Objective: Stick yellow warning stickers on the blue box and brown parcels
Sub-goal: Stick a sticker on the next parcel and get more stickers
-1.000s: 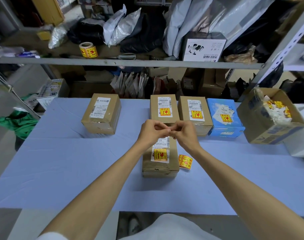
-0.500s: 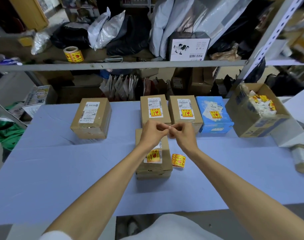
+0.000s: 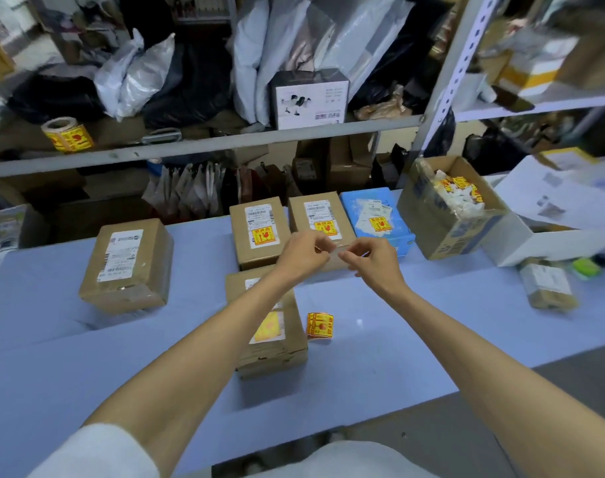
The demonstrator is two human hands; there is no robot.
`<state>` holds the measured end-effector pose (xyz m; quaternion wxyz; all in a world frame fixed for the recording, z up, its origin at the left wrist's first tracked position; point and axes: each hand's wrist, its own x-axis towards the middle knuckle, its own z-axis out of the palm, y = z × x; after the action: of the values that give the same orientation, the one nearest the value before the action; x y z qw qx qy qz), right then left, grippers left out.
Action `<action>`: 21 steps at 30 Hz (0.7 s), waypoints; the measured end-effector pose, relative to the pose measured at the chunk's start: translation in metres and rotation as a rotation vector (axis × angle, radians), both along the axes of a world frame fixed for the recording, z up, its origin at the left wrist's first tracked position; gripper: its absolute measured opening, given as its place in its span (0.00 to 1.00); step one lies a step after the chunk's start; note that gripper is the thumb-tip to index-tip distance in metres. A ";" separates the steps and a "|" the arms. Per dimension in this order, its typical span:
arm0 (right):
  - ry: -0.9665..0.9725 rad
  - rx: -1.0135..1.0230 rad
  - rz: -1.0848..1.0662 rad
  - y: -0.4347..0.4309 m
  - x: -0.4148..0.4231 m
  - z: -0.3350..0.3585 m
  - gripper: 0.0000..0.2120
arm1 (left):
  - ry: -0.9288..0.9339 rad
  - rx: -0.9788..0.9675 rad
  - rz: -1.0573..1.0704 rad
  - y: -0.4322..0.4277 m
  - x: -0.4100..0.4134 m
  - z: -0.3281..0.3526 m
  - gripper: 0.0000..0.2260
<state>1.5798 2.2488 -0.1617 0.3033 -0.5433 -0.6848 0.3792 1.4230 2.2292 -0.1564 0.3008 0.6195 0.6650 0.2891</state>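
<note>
My left hand [image 3: 303, 253] and my right hand [image 3: 375, 262] hover over the table, fingertips pinched and almost touching. A small pale scrap, blurred, spans between them. Below my left forearm lies a brown parcel [image 3: 289, 345] with a yellow sticker on its label. A short strip of yellow stickers [image 3: 319, 326] rests on the blue tabletop [image 3: 380, 357] right of it. Behind my hands stand two brown parcels [image 3: 258, 232] [image 3: 315, 212] and the blue box [image 3: 372, 213], each bearing a yellow sticker. A larger brown parcel [image 3: 128, 265] at the left carries only a white label.
An open carton [image 3: 442, 232] with crumpled sticker waste stands at the back right, beside a white box [image 3: 522, 243]. A small wrapped parcel [image 3: 549, 288] lies at the far right. A roll of yellow stickers [image 3: 66, 134] sits on the cluttered shelf behind the table.
My hands have risen and drifted right, and their fingertips have parted slightly. The view has swung to the right, bringing the small wrapped parcel into sight.
</note>
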 end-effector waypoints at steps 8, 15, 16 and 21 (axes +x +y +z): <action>-0.113 -0.056 -0.211 0.041 0.085 0.015 0.04 | 0.481 -0.053 -0.263 0.079 0.068 0.006 0.15; -0.165 -0.034 -0.271 0.086 0.146 0.029 0.04 | 0.509 0.002 -0.377 0.151 0.133 0.019 0.15; -0.183 -0.029 -0.280 0.095 0.154 0.030 0.04 | 0.514 0.009 -0.389 0.161 0.141 0.022 0.15; -0.203 -0.021 -0.324 0.147 0.180 0.037 0.07 | 0.544 -0.002 -0.447 0.207 0.174 0.034 0.12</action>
<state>1.7598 2.3956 -0.1250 0.2839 -0.6851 -0.6115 0.2759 1.5965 2.4359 -0.1227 0.1690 0.8039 0.5689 0.0397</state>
